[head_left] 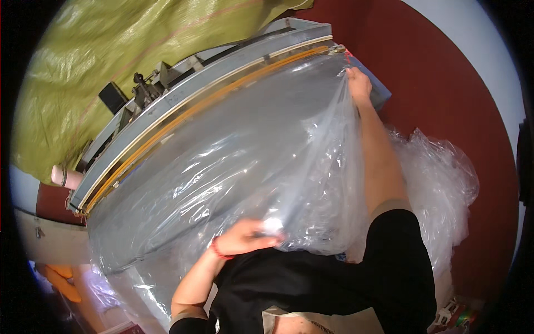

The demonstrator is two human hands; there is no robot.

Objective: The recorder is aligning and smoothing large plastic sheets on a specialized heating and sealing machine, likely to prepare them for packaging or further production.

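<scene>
A wide sheet of clear plastic film [217, 178] lies wrinkled over a grey work surface [253, 103] in front of me. At the far right end, my right hand [360, 84] is closed on the film, pulling it into long folds. My left hand [247, 236], with a red band at the wrist, is close to my body. Its thumb and fingers pinch the film's near part, beside a bright glare that partly hides the fingertips. Between the two hands the film runs in a slanting, creased stretch.
A long grey metal bar machine [189, 92] with an orange strip [222, 89] borders the far side. Behind it hangs a yellow-green tarp [111, 67]. A black flat device [113, 98] and a pink roll [67, 177] sit at left. Bunched clear plastic [439, 172] lies right of my arm.
</scene>
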